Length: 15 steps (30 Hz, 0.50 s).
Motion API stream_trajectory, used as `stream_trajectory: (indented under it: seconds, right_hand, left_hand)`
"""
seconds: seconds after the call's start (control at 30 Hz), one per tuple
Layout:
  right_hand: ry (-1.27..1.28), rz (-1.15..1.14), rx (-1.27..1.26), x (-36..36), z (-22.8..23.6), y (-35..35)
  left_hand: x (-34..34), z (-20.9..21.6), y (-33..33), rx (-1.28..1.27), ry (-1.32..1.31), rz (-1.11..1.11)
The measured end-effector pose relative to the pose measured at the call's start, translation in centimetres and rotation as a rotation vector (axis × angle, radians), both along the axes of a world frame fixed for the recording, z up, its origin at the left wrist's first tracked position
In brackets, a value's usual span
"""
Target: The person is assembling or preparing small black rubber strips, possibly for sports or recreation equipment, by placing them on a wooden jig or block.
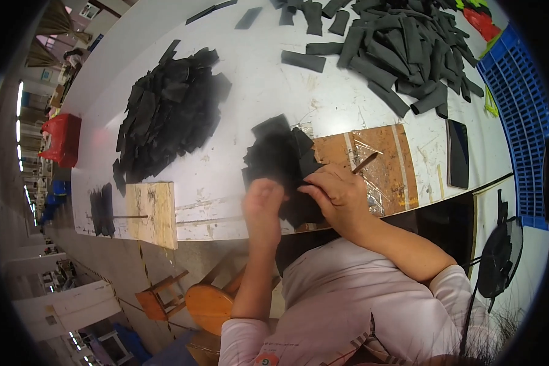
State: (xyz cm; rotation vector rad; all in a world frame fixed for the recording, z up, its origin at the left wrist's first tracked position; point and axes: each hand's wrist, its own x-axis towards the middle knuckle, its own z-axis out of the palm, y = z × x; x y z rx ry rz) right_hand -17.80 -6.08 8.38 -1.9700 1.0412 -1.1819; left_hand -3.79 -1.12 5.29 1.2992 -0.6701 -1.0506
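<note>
A heap of black fabric pieces (274, 149) lies at the table's near edge, right in front of me. My left hand (264, 198) is over the heap's near left side, its fingers curled but smeared by motion. At the heap's right side is my right hand (335, 192), thumb and fingertips drawn together against the dark cloth; what they pinch cannot be made out. A pointed brown stick (366, 163) juts out past the back of my right hand, over a brown board (393, 165) with tape and clear film. Whether the hand holds the stick is hidden.
Larger black pile (171, 104) at the left; dark grey fabric tubes (402, 49) heaped far right. A phone (457, 152) and blue plastic crate (518, 122) are at the right. A wooden board (151, 213) with a stick sits at the left edge, near stools (212, 307).
</note>
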Motion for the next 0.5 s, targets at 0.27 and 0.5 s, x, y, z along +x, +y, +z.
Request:
stream_trajectory:
  seconds: [0.27, 0.5]
  right_hand:
    - [0.249, 0.147, -0.152, -1.6, 1.2, -0.3]
    - [0.363, 0.380, -0.141, -2.8, 2.6, -1.1]
  left_hand:
    - [1.9, 4.8, -1.2, -0.050, -0.336, -0.162]
    - [2.0, 8.0, -1.9, -0.010, -0.680, -0.655]
